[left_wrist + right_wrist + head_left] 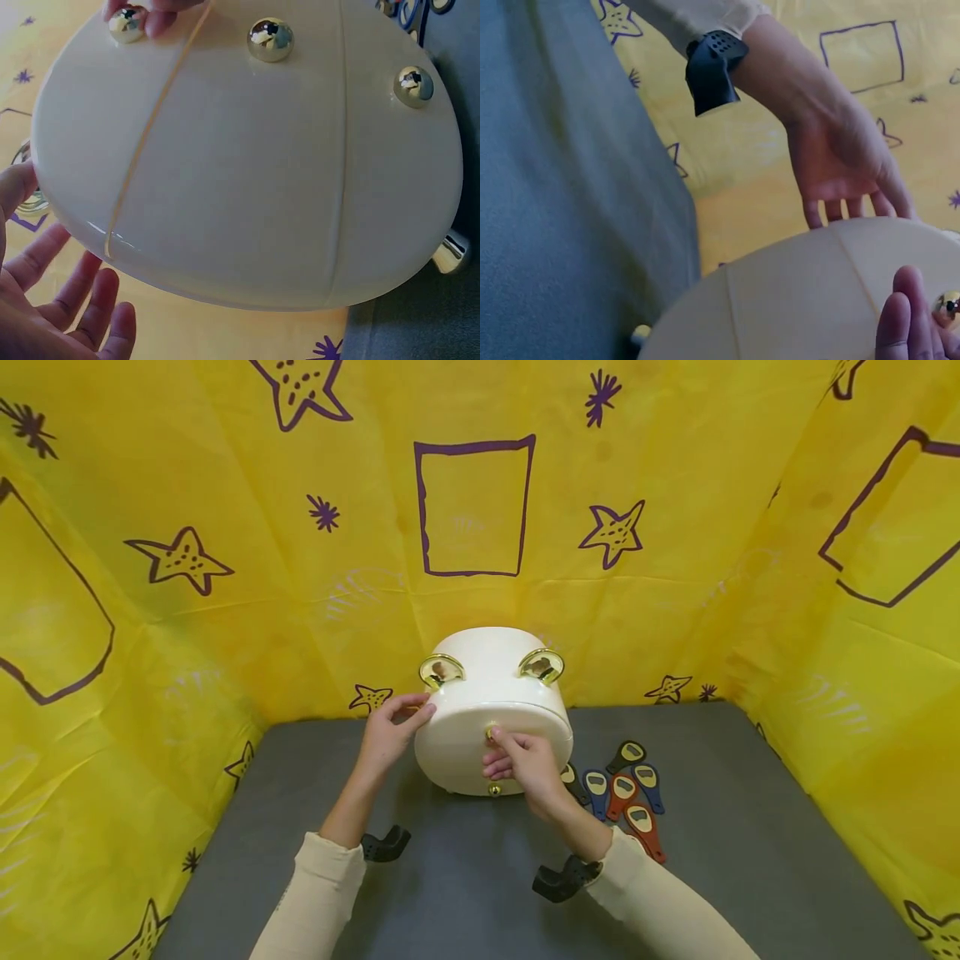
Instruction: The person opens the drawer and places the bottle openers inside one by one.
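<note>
A white rounded drawer box (450, 752) with two shiny gold ears (542, 667) on top stands near the back of the table. Three round gold knobs run down its front; the middle knob (271, 40) shows plainly in the left wrist view. My right hand (528, 764) pinches the top knob (127, 24) between thumb and finger. Against the box's upper left side, just below the left ear, my left hand (390, 731) rests with spread, relaxed fingers. Thin seams (343, 150) divide the front into drawers.
Right of the box several bottle openers (623, 787) in black, blue and red lie in a cluster on the grey table (465, 893). A yellow cloth (480, 602) with purple drawings surrounds the table at the back and sides. Each wrist wears a black mount (566, 878).
</note>
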`<action>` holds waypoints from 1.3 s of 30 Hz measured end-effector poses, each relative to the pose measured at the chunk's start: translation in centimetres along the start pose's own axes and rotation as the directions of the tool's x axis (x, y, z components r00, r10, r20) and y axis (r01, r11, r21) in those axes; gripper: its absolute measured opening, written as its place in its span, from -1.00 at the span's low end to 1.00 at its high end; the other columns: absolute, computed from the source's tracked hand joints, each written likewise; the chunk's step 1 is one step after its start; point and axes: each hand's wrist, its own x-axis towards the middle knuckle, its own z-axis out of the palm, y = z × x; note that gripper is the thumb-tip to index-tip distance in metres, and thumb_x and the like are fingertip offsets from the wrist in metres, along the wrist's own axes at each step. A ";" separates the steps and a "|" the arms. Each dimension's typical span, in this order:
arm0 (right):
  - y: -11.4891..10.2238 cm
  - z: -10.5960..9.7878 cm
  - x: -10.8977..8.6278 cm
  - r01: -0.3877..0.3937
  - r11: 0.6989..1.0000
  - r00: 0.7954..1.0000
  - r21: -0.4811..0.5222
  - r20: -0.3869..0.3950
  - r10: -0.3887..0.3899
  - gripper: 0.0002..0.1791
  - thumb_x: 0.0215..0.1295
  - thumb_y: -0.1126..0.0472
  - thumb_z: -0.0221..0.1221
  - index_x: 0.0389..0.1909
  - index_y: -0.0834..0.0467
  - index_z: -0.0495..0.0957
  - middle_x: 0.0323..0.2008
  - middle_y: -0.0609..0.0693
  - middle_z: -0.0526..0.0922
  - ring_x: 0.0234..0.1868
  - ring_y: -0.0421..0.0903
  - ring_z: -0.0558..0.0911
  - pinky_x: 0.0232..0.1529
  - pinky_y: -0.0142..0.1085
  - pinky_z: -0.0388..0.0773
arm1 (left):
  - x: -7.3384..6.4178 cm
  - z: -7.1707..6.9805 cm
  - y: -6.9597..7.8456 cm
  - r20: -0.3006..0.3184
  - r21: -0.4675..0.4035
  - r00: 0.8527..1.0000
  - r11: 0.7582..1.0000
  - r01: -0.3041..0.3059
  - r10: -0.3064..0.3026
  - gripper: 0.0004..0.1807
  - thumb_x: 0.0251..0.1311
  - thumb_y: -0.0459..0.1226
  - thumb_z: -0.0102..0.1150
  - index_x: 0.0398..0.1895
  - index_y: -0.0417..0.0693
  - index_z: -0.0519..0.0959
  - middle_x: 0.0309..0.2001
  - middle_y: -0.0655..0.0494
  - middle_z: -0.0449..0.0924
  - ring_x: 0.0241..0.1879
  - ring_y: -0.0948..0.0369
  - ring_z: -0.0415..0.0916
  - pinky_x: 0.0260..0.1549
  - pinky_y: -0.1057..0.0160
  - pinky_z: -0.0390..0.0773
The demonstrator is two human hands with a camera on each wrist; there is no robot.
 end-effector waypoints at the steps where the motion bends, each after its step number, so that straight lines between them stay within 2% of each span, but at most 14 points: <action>1: 0.0 0.0 -0.1 0.000 1.000 1.000 0.003 -0.003 0.000 -0.56 0.44 0.11 0.10 -0.17 0.50 0.60 -0.63 -0.06 0.66 -0.63 -0.20 0.66 -0.44 -0.28 0.68 | 0.0 0.0 -0.1 -0.005 -0.006 1.000 1.000 -0.011 0.011 -0.58 0.16 -0.17 0.35 0.05 -0.18 0.62 0.11 -0.11 0.60 -0.04 0.14 0.51 -0.18 0.46 0.46; 5: 0.0 -0.2 -0.7 0.000 1.000 1.000 0.001 0.021 0.000 -0.55 0.42 0.11 0.12 -0.17 0.52 0.60 -0.63 -0.05 0.66 -0.64 -0.20 0.65 -0.43 -0.23 0.69 | 0.0 0.1 -0.4 -0.010 -0.032 0.998 0.998 -0.057 0.057 -0.62 0.15 -0.23 0.36 0.01 -0.22 0.64 0.06 -0.14 0.60 -0.15 0.31 0.53 -0.20 0.49 0.50; 8: 0.0 -0.4 -1.3 0.002 1.000 0.998 -0.015 0.055 -0.001 -0.53 0.43 0.11 0.11 -0.16 0.55 0.57 -0.63 -0.06 0.66 -0.63 -0.20 0.66 -0.44 -0.26 0.69 | 0.0 -0.1 -0.7 0.005 -0.036 0.996 0.995 -0.090 0.090 -0.64 0.17 -0.27 0.34 0.01 -0.25 0.63 0.02 -0.16 0.57 -0.19 0.39 0.53 -0.18 0.53 0.52; 14: 0.0 -0.6 -2.7 0.014 0.999 0.998 -0.051 0.065 -0.010 -0.51 0.42 0.10 0.11 -0.14 0.56 0.56 -0.62 -0.05 0.65 -0.62 -0.18 0.66 -0.45 -0.31 0.67 | 0.0 -0.4 -1.1 0.029 -0.041 0.989 0.989 -0.142 0.143 -0.65 0.17 -0.31 0.33 0.01 -0.26 0.63 -0.03 -0.19 0.53 -0.19 0.37 0.55 -0.15 0.53 0.53; 19: -0.1 -0.7 -4.3 0.036 0.997 0.998 -0.061 0.059 -0.033 -0.54 0.42 0.11 0.12 -0.19 0.53 0.60 -0.61 -0.02 0.66 -0.64 -0.18 0.65 -0.46 -0.30 0.66 | 0.1 -0.3 -1.2 0.021 -0.046 0.986 0.985 -0.164 0.165 -0.65 0.15 -0.31 0.35 0.00 -0.27 0.64 -0.04 -0.22 0.52 -0.22 0.41 0.54 -0.17 0.54 0.54; 28: 0.0 -1.2 -7.6 0.036 0.991 0.990 -0.130 0.141 -0.018 -0.55 0.43 0.08 0.11 -0.21 0.49 0.60 -0.52 0.24 0.68 -0.62 -0.17 0.66 -0.43 -0.29 0.67 | -0.2 -0.2 -1.2 0.025 -0.057 0.984 0.983 -0.175 0.176 -0.66 0.18 -0.33 0.32 0.00 -0.33 0.62 -0.02 -0.28 0.51 -0.24 0.49 0.51 -0.20 0.59 0.52; 34: 0.4 -1.4 -8.9 0.096 0.988 0.980 -0.124 0.185 -0.072 -0.57 0.45 0.15 0.07 -0.22 0.53 0.59 -0.49 0.43 0.64 -0.62 -0.20 0.67 -0.45 -0.28 0.67 | -0.7 0.0 -0.5 0.017 -0.061 0.982 0.981 -0.186 0.188 -0.67 0.18 -0.42 0.28 -0.01 -0.43 0.59 -0.03 -0.32 0.49 -0.27 0.55 0.51 -0.22 0.60 0.52; 36: 0.6 -1.4 -9.0 0.103 0.988 0.978 -0.120 0.192 -0.079 -0.58 0.45 0.16 0.07 -0.22 0.54 0.59 -0.49 0.43 0.64 -0.61 -0.21 0.67 -0.45 -0.29 0.67 | -0.9 0.0 -0.2 0.011 -0.073 0.981 0.978 -0.195 0.196 -0.67 0.17 -0.43 0.28 -0.01 -0.45 0.59 -0.04 -0.34 0.49 -0.29 0.55 0.51 -0.23 0.60 0.53; 39: 1.0 -1.5 -9.1 0.102 0.988 0.978 -0.118 0.193 -0.078 -0.57 0.45 0.16 0.07 -0.23 0.54 0.59 -0.49 0.43 0.64 -0.61 -0.21 0.67 -0.45 -0.29 0.67 | -1.6 -0.1 0.9 0.011 -0.069 0.980 0.978 -0.198 0.199 -0.68 0.18 -0.45 0.26 -0.02 -0.48 0.58 -0.05 -0.37 0.48 -0.29 0.55 0.51 -0.24 0.60 0.52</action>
